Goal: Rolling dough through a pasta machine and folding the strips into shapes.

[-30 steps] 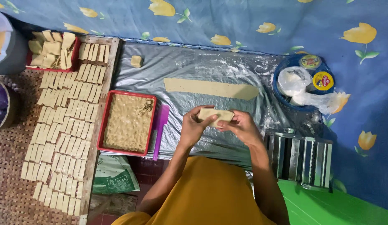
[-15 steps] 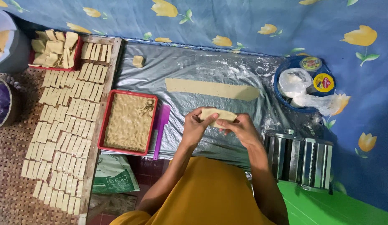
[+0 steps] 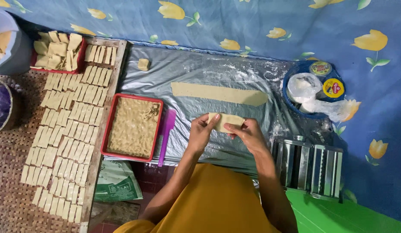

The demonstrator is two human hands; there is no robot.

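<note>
Both hands hold one small pale dough piece (image 3: 226, 120) above a grey plastic sheet (image 3: 200, 69). My left hand (image 3: 201, 131) pinches its left end and my right hand (image 3: 248, 133) pinches its right end. Just beyond it, a long flat strip of dough (image 3: 217, 92) lies across the sheet. A red tray of crumbly filling (image 3: 133, 126) sits left of my hands, with a purple scraper (image 3: 166, 129) beside it. A small dough lump (image 3: 143, 64) rests at the sheet's far left.
Several filled dough pieces lie in rows on a wooden board (image 3: 67, 129) at left. A red tray of pieces (image 3: 58, 49) stands at the far left. A metal pasta roller (image 3: 310, 166) sits at right, a blue bowl (image 3: 314, 92) with bag and tins beyond it.
Both hands have kept working the dough piece in place. Nothing else on the sheet has moved.
</note>
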